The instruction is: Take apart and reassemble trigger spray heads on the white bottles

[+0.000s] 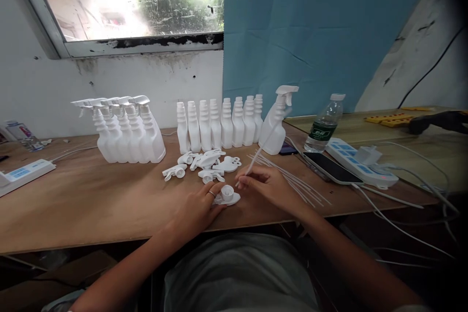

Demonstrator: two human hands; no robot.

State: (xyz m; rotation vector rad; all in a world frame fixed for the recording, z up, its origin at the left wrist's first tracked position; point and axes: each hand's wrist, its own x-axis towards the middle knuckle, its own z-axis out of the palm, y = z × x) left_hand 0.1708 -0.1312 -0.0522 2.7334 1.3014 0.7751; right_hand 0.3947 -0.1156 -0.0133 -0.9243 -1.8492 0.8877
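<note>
My left hand [199,207] grips a white spray trigger head [227,196] low over the front of the brown table, its round collar facing up. Pinched in my right hand [265,183] is a thin white dip tube [260,148], slanting up to the right, with its lower end close to the collar. Beyond my hands lies a loose pile of white trigger heads [207,160]. More dip tubes [296,180] lie spread on the table beside and behind my right hand.
Assembled spray bottles [127,136] stand at the left, and one more [273,129] stands right of a row of headless bottles [226,124]. A water bottle [321,129], a phone [332,168] and a power strip [360,161] with cables occupy the right. Another power strip [27,175] lies far left.
</note>
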